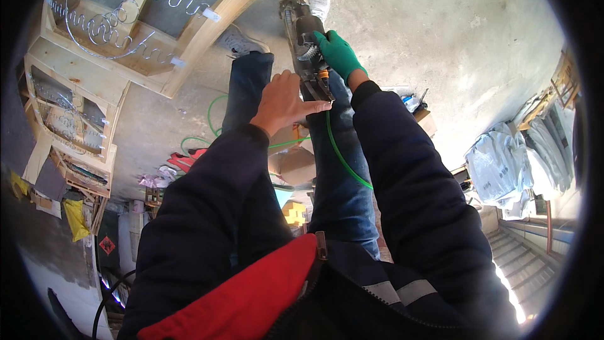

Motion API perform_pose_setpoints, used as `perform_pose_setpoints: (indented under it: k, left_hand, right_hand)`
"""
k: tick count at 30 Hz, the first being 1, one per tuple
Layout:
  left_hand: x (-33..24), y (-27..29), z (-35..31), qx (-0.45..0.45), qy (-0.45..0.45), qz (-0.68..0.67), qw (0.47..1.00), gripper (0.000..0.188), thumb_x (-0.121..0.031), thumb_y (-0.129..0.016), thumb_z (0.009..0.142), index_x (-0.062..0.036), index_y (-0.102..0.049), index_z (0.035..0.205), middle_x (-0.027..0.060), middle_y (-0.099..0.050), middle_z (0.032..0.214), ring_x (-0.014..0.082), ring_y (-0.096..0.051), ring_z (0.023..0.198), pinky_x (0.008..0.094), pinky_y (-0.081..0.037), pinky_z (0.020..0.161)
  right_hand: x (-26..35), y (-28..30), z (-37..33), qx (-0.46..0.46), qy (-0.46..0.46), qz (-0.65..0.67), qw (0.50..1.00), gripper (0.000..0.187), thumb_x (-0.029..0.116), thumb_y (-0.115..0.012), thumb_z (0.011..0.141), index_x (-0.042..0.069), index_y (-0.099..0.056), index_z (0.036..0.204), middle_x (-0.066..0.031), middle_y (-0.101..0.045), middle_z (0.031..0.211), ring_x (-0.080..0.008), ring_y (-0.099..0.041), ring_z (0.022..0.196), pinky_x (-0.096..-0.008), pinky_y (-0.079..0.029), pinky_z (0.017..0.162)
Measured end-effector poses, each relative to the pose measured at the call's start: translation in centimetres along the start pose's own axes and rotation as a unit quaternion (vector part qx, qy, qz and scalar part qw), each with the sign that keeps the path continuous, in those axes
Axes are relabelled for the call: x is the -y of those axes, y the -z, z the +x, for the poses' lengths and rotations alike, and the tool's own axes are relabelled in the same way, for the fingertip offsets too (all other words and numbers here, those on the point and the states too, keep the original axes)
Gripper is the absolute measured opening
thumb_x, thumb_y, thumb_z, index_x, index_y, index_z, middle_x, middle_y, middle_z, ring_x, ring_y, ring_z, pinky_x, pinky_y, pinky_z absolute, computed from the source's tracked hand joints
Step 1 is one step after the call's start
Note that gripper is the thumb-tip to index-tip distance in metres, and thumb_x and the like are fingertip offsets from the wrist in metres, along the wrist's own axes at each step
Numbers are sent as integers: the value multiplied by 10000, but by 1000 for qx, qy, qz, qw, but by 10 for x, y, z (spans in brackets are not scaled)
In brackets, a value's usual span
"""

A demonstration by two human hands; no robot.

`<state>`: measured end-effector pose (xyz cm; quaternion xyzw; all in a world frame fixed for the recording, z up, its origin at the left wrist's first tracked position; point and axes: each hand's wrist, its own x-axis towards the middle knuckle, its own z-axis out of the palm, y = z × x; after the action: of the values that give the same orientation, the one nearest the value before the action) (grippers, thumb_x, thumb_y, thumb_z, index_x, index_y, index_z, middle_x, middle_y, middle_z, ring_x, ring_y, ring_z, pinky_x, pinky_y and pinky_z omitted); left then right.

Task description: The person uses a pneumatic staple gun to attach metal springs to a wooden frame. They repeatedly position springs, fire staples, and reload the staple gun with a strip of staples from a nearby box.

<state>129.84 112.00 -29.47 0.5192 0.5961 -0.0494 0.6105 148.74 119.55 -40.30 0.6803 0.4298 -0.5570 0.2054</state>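
Note:
My right hand [341, 55], in a green glove, is closed around the dark grey body of an air-powered nail gun [308, 31]. The tool stands out over my right leg, its far end close to my right shoe. An orange fitting [324, 74] shows on its near part, and a green air hose [340, 154] trails from there. My bare left hand [281, 102] is beside the tool's near end. Its thumb stretches across to the tip there, while its fingers lie along the left side, apart from the thumb. Whether the fingertips touch the tool is hard to see.
Wooden frames with wavy metal springs [189, 31] stand at the left, one [75, 113] farther down. Below my hands are a cardboard box [292, 164] and red cloth [187, 160]. Plastic-wrapped bundles [500, 164] are at the right. Loops of green hose cross the concrete floor.

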Motion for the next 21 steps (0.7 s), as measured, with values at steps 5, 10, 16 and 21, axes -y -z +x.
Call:
perform_pose_setpoints:
  k: [5, 10, 16, 21]
  left_hand:
    - [-15, -15, 7, -40, 7, -23, 999, 766, -725, -811, 782, 1, -655, 971, 154, -636, 997, 362, -630, 1050, 474, -516, 864]
    - [-20, -33, 0, -89, 4, -25, 996, 636, -665, -798, 837, -53, -662, 940, 107, -642, 910, 336, -654, 977, 481, -516, 792]
    - [-25, -37, -9, -116, -12, -76, 990, 523, -570, -773, 896, -62, -652, 871, 107, -635, 902, 356, -643, 924, 496, -532, 769]
    - [-30, -35, -10, -132, -16, -62, 989, 506, -564, -760, 906, -66, -675, 874, 91, -643, 896, 340, -649, 906, 479, -548, 755]
  right_hand:
    - [-1, 6, 10, -27, 100, -135, 985, 570, 564, -532, 1071, 41, -618, 1281, -250, -743, 1098, -422, -714, 1110, -488, -541, 930]
    - [-18, 5, 12, 23, 9, -47, 999, 479, 468, -514, 1099, 63, -609, 1337, -216, -729, 1193, -414, -714, 1114, -469, -544, 964]
    - [-28, 14, -16, -68, 169, -53, 982, 357, 303, -554, 1095, 78, -628, 1362, -201, -742, 1185, -359, -740, 1068, -429, -568, 915]
    - [-7, 29, -63, -106, 158, -34, 981, 389, 288, -621, 1011, 70, -641, 1333, -243, -680, 1299, -426, -645, 1209, -504, -507, 1007]
